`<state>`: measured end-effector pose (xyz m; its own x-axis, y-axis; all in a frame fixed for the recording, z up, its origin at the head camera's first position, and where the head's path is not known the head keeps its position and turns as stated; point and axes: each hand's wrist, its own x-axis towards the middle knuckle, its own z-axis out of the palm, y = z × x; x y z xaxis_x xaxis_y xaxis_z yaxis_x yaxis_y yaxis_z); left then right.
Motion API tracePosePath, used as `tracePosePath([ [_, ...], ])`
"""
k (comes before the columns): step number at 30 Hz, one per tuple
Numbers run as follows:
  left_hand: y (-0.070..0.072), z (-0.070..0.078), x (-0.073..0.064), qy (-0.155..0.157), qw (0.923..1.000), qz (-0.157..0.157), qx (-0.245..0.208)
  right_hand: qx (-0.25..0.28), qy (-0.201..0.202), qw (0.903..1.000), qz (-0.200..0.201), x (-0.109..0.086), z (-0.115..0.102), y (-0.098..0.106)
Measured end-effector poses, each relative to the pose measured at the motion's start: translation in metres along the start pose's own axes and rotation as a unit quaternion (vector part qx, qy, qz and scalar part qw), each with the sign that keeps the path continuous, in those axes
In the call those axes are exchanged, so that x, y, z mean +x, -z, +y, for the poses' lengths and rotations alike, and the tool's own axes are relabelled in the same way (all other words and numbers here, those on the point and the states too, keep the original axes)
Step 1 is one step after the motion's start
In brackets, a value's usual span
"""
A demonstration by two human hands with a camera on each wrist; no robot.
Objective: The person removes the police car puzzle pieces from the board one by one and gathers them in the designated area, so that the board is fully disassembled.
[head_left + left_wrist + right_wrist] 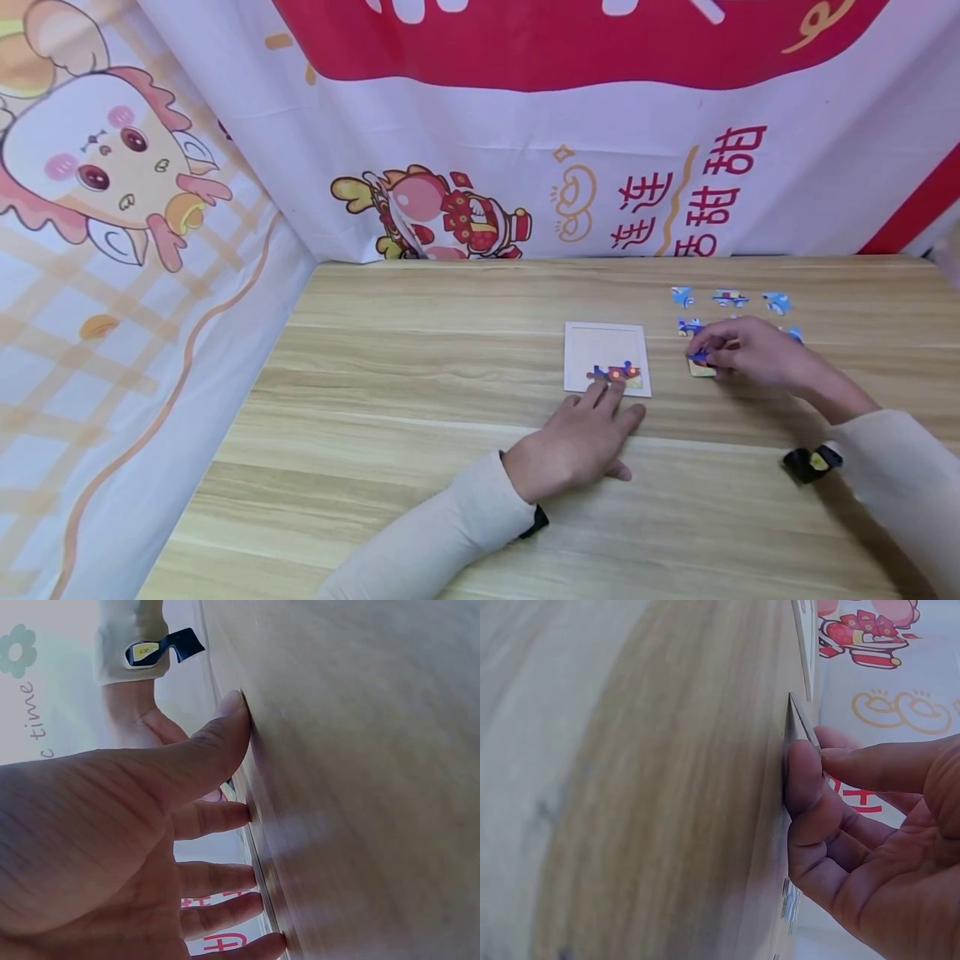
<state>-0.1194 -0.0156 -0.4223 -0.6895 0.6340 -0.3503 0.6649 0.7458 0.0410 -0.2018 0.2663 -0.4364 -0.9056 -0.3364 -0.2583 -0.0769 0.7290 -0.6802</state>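
My right hand pinches a puzzle piece between thumb and fingers. In the right wrist view the piece shows edge-on, tilted, one end close to the table. A square white puzzle tray lies to its left, with joined red, blue and green pieces in its lower right part. My left hand rests at the tray's near edge, fingers spread and fingertips by those joined pieces. In the left wrist view the left hand's thumb and fingers reach to the table, holding nothing.
Loose puzzle pieces lie beyond and around the right hand, including a blue corner piece, a middle piece and another blue one. Some are partly hidden by that hand. A printed cloth hangs behind the wooden table.
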Motion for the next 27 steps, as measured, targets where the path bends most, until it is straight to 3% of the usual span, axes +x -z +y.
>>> tracePosePath([
  [27,0.0017,0.0011,-0.0006,-0.002,1.0,-0.002,0.003,-0.044,0.018,0.9988,0.011,0.0023,-0.0017,-0.0017],
])
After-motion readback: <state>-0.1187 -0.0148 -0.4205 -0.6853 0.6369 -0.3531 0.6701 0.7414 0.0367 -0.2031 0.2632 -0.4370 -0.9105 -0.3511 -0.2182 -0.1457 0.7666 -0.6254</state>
